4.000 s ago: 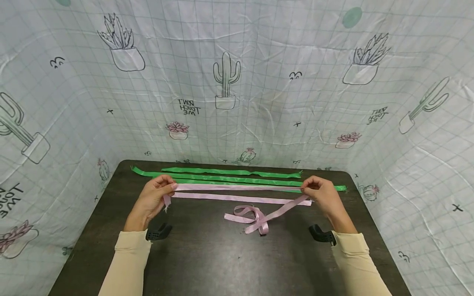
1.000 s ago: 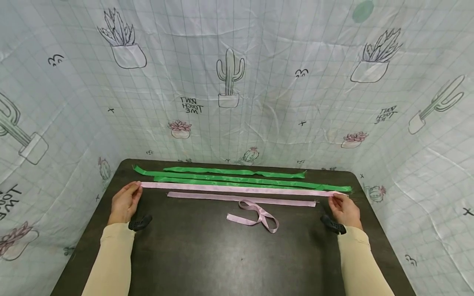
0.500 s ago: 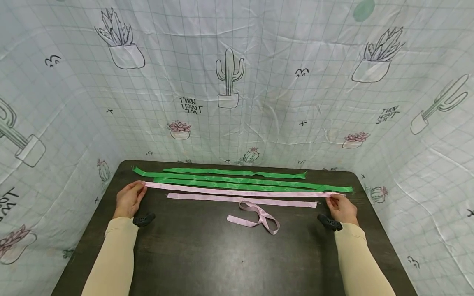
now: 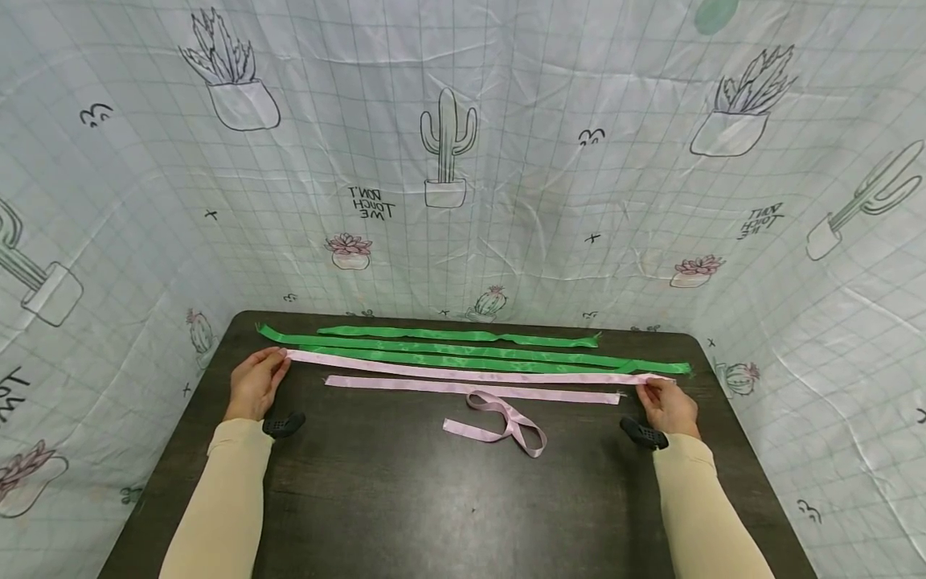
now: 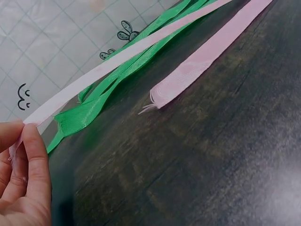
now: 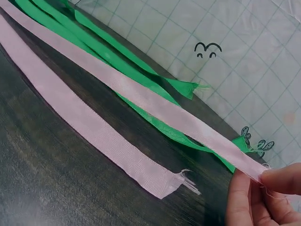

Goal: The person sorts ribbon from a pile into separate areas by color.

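A long pink ribbon (image 4: 463, 375) stretches between both hands, just in front of the green ribbons. My left hand (image 4: 255, 384) pinches its left end between thumb and fingertips; in the left wrist view the ribbon (image 5: 122, 58) rises off the table there. My right hand (image 4: 669, 406) pinches the other end, whose frayed threads show in the right wrist view beside the thumb (image 6: 284, 180). Nearer to me, a second pink ribbon (image 4: 405, 386) lies straight on the table. A third pink ribbon (image 4: 477, 433) lies loosely looped below it, near the middle.
Several green ribbons (image 4: 448, 348) lie lengthwise along the back of the dark table (image 4: 405, 498); the rearmost green ribbon (image 4: 412, 333) is shorter. A cactus-print cloth (image 4: 535, 201) hangs behind the table and on both sides.
Four seconds ago the hands were closer together, with pink ribbon trailing from the right hand. They have since spread apart, pulling it to full length. Lately the left hand has shifted slightly right.
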A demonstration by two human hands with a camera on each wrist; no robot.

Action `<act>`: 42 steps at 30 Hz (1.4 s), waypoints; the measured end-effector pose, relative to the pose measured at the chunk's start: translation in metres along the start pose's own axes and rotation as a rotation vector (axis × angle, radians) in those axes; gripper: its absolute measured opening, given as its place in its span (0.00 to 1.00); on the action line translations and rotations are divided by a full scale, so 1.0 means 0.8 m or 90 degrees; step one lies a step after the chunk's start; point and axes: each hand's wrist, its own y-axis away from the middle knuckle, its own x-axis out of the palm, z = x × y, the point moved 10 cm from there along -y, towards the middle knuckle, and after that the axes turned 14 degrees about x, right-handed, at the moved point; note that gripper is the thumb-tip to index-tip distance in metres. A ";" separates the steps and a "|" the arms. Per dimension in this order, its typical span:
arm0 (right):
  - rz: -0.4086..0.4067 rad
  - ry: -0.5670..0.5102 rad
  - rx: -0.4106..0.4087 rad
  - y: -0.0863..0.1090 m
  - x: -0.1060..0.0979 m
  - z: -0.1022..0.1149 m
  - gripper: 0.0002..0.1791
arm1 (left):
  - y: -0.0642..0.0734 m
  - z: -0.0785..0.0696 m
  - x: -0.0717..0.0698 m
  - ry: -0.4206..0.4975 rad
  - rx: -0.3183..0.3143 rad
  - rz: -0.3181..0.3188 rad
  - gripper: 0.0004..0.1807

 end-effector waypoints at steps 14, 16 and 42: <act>-0.086 0.096 -0.115 0.004 -0.010 0.011 0.10 | 0.002 0.005 0.002 -0.020 0.008 0.004 0.06; -0.087 0.092 -0.115 0.007 -0.011 0.011 0.08 | 0.002 0.007 0.001 -0.041 0.001 0.005 0.09; -0.115 0.079 -0.287 0.038 -0.076 0.024 0.10 | 0.047 -0.043 -0.041 -0.298 0.171 0.022 0.10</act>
